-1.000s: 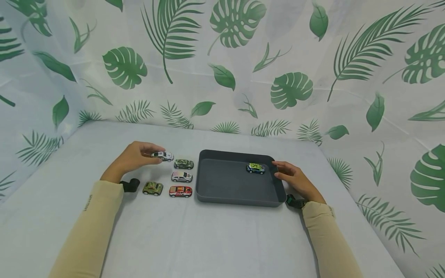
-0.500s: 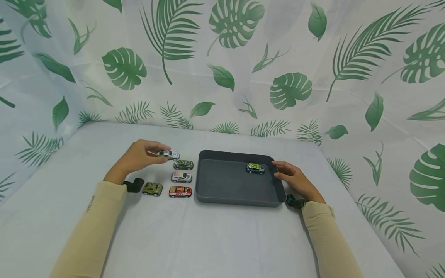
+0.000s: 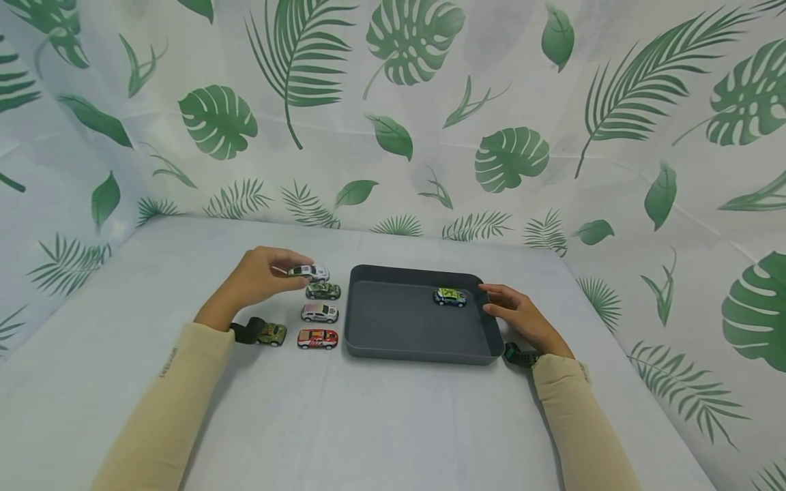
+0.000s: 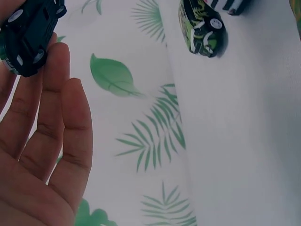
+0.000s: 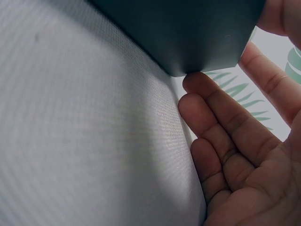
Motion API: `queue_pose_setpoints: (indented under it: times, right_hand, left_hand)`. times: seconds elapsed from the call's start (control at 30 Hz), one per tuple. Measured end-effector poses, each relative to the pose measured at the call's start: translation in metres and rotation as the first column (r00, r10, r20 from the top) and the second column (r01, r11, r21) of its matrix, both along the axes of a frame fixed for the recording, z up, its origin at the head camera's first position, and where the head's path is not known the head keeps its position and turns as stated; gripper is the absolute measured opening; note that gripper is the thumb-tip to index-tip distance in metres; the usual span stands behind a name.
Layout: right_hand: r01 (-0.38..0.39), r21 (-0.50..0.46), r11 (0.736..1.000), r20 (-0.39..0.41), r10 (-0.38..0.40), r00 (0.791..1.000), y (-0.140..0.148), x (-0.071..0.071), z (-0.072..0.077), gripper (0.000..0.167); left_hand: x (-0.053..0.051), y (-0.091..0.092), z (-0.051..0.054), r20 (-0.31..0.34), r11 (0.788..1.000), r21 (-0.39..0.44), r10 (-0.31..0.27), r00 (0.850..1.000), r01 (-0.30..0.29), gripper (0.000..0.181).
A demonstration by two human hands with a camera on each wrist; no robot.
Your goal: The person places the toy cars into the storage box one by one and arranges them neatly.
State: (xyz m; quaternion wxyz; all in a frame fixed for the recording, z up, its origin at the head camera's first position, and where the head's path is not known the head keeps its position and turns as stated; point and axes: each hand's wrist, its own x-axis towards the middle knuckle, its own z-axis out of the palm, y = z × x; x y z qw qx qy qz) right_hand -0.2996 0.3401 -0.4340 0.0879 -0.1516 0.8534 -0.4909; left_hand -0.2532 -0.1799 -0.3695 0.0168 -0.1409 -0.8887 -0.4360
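My left hand point(image 3: 263, 278) pinches a white toy car point(image 3: 310, 273) between thumb and fingers, held up just behind a dark green camouflage toy car point(image 3: 323, 291). In the left wrist view the held car's dark underside point(image 4: 35, 30) shows, while the other fingers are fairly straight. My right hand point(image 3: 520, 315) touches the right side of a dark grey tray point(image 3: 393, 354) with loosely bent fingers. In the right wrist view several fingertips lie by the tray's lower corner. Inside the tray, toward its right, stands a blue and yellow-green toy car point(image 3: 450, 297).
Left of the tray, a white toy car with a pink pattern point(image 3: 320, 313) and a red toy car point(image 3: 317, 339) stand below the dark green one. A green camouflage toy car point(image 3: 272, 334) is partly hidden by the left wrist's camera. A leaf-print cloth point(image 3: 393, 177) hangs behind.
My left hand has moved right with the white toy car, from left of the dark green car to just behind it. My right hand and the tray stay in place.
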Motion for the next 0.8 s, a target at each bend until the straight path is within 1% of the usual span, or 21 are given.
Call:
queue_pose_setpoints:
  times: [0.23, 0.43, 0.67, 0.8]
  right_hand:
    - [0.006, 0.008, 1.0, -0.001, -0.006, 1.0, 0.0, 0.0, 0.0, 0.058]
    - [0.004, 0.009, 1.0, 0.004, -0.004, 1.0, 0.001, -0.001, -0.001, 0.059]
    - [0.006, 0.012, 1.0, 0.0, -0.006, 1.0, 0.001, -0.002, -0.002, 0.058]
    - [0.001, 0.014, 1.0, -0.009, -0.001, 1.0, 0.001, -0.001, -0.002, 0.058]
  left_hand:
    - [0.0, 0.008, -0.002, -0.019, 1.0, -0.002, -0.02, 1.0, 0.02, 0.038]
    - [-0.001, 0.015, -0.005, -0.046, 0.999, -0.014, -0.052, 0.998, 0.052, 0.038]
    - [0.002, 0.02, -0.003, -0.051, 0.997, -0.023, -0.07, 0.996, 0.069, 0.037]
    - [0.003, 0.023, -0.003, -0.066, 0.996, -0.029, -0.083, 0.994, 0.081, 0.037]
